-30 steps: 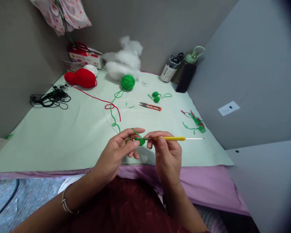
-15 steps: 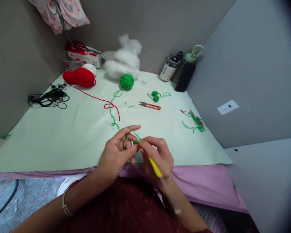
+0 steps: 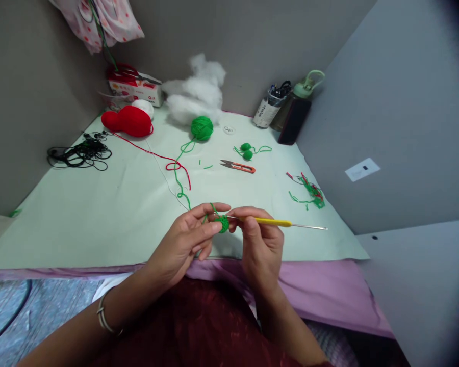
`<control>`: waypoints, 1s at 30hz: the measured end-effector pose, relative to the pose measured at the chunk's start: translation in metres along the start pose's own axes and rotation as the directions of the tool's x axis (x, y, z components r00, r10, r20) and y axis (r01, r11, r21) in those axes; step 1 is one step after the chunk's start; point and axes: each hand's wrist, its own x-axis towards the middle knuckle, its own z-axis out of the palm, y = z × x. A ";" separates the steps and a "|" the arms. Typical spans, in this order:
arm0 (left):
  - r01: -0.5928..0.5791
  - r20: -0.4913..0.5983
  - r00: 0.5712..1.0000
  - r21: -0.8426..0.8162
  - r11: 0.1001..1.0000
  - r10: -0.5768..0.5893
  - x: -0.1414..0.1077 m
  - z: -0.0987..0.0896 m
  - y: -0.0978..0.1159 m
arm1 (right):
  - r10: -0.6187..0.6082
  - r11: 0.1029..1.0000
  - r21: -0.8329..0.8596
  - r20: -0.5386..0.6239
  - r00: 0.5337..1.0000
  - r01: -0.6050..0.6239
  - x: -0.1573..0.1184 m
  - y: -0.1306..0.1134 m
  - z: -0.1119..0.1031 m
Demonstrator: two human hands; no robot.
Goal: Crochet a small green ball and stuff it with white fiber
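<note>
Between thumb and fingers, my left hand (image 3: 185,237) pinches a small green crochet piece (image 3: 223,224), close to the table's front edge. Green yarn (image 3: 180,184) runs from that hand back to a green yarn ball (image 3: 202,128). My right hand (image 3: 263,244) is closed around the yellow handle of a crochet hook (image 3: 273,221). The hook lies nearly level, its left metal end at the top of the green piece and its other end pointing right. Whether a loop sits on the hook tip is too small to tell.
Orange thread snips (image 3: 237,166) lie beyond my hands, near two small green balls (image 3: 247,151). Red yarn (image 3: 128,121), black cords (image 3: 82,152) and white stuffing (image 3: 199,92) are further back. Yarn scraps (image 3: 311,191) lie right. A phone (image 3: 295,122) leans against a bottle (image 3: 304,87).
My right hand has turned the crochet hook from slanting toward me to nearly level. The green piece, mostly hidden before, now shows between my hands, and both hands are slightly further right.
</note>
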 end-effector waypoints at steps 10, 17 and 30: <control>-0.031 -0.070 0.997 0.055 0.998 0.035 0.000 0.001 0.001 | 0.037 0.998 -0.044 -0.012 0.999 -0.037 -0.001 -0.003 -0.002; -0.071 -0.156 0.985 0.064 0.995 0.080 0.001 0.000 0.001 | 0.015 0.999 0.040 -0.073 0.997 -0.012 -0.001 -0.005 -0.003; -0.042 -0.082 0.995 0.111 0.993 0.051 0.002 0.000 0.002 | 0.018 1.000 0.012 -0.022 1.000 -0.018 -0.004 -0.001 -0.001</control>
